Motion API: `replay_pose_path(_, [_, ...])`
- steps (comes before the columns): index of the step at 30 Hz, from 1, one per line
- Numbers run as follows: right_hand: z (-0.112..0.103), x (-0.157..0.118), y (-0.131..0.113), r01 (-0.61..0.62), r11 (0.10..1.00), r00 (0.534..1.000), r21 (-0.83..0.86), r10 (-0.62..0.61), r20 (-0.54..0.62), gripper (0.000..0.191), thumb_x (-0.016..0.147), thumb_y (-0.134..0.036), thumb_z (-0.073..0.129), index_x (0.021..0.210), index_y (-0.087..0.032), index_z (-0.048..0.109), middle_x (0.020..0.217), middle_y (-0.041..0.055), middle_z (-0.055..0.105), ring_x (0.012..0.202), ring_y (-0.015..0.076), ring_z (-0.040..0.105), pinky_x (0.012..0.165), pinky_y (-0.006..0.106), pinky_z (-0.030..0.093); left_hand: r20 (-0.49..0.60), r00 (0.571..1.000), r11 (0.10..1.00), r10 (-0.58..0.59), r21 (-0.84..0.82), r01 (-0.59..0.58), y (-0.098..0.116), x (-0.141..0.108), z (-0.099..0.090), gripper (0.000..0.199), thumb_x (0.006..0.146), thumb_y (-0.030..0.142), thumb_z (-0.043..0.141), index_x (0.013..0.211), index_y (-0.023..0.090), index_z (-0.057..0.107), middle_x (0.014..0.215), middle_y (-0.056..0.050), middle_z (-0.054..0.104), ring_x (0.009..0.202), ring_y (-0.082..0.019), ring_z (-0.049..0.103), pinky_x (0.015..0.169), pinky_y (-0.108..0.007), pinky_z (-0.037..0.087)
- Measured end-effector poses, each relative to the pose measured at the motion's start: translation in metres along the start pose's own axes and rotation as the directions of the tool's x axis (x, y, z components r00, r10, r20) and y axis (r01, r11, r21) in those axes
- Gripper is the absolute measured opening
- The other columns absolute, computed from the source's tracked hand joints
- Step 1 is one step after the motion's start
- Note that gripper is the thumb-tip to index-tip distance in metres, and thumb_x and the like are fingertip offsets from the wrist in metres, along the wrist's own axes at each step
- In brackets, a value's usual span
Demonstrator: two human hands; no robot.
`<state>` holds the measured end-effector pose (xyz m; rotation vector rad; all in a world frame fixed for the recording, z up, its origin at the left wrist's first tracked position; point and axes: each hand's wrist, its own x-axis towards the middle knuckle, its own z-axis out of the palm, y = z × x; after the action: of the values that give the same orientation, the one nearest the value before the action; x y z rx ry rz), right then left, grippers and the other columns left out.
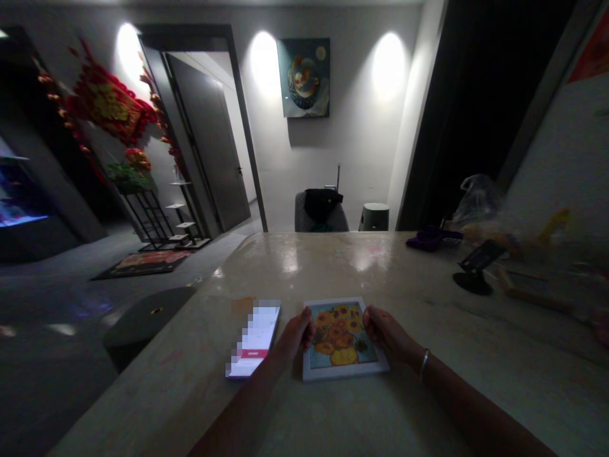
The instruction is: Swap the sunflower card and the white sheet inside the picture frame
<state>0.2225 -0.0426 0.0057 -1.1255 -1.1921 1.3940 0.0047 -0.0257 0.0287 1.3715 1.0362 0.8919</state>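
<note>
Pale, smooth walls [366, 146] are washed by rounded patches of light, and the foreground is filled by a glossy, faintly veined tabletop [342, 419]. Near its middle, toward the camera, a framed sunflower picture [339, 330] is held: a squarish panel with a flat white border, its blooms rendered in grainy-looking orange and yellow. Its left edge is gripped by the left hand [301, 327], its right edge by the right hand [384, 327], both with fingers curled in; whether it rests fully flat on the surface cannot be told. A slim, shiny bracelet [425, 363] is worn on the right wrist.

With the framed sunflower picture taken as the clock's centre, a thin, rectangular phone [257, 336] with a lit screen is laid at nine o'clock, near the left hand. At two o'clock a dark, round-based stand [474, 283] is set, and between one and two a soft-looking purple item [428, 239] is placed. Beyond the far edge, at twelve o'clock, a quilted grey chair [301, 212] is draped with a limp black item [321, 202]; above it a square painting [305, 77] is hung. At ten o'clock a red, diamond-shaped ornament [109, 105] is mounted.
</note>
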Motion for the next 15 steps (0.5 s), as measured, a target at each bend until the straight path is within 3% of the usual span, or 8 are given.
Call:
replay_pose_path(8, [0.001, -0.001, -0.001, 0.032, 0.997, 0.999, -0.064, -0.034, -0.028, 0.046, 0.071, -0.064, 0.039, 0.060, -0.019, 0.042, 0.044, -0.0076, 0.037, 0.036, 0.0058, 0.030, 0.037, 0.020, 0.022, -0.028, 1.000, 1.000, -0.005, -0.012, 0.004, -0.002, 0.001, 0.000, 0.055, 0.066, 0.071, 0.033, 0.052, 0.018, 0.042, 0.040, 0.006, 0.038, 0.034, -0.006, 0.034, 0.038, -0.021, 0.024])
replay_pose_path(12, [0.008, -0.004, -0.002, 0.142, 0.950, 0.989, -0.277, -0.151, -0.010, 0.042, 0.074, -0.057, 0.042, 0.058, -0.019, 0.043, 0.048, -0.0058, 0.038, 0.042, 0.0077, 0.035, 0.041, 0.021, 0.026, -0.198, 0.980, 1.000, 0.025, 0.018, -0.022, -0.005, 0.006, -0.005, 0.051, 0.068, 0.066, 0.037, 0.051, 0.018, 0.042, 0.040, 0.007, 0.037, 0.036, -0.007, 0.034, 0.040, -0.021, 0.026])
replay_pose_path(15, [0.019, -0.014, -0.007, 0.283, 0.836, 0.959, -0.471, -0.234, 0.162, 0.032, 0.077, -0.047, 0.045, 0.063, -0.018, 0.049, 0.062, -0.0014, 0.050, 0.058, 0.0118, 0.046, 0.053, 0.023, 0.036, -0.321, 0.946, 0.998, 0.031, 0.059, -0.013, -0.007, 0.010, -0.009, 0.044, 0.066, 0.061, 0.044, 0.055, 0.018, 0.045, 0.046, 0.006, 0.042, 0.040, -0.008, 0.039, 0.042, -0.021, 0.031])
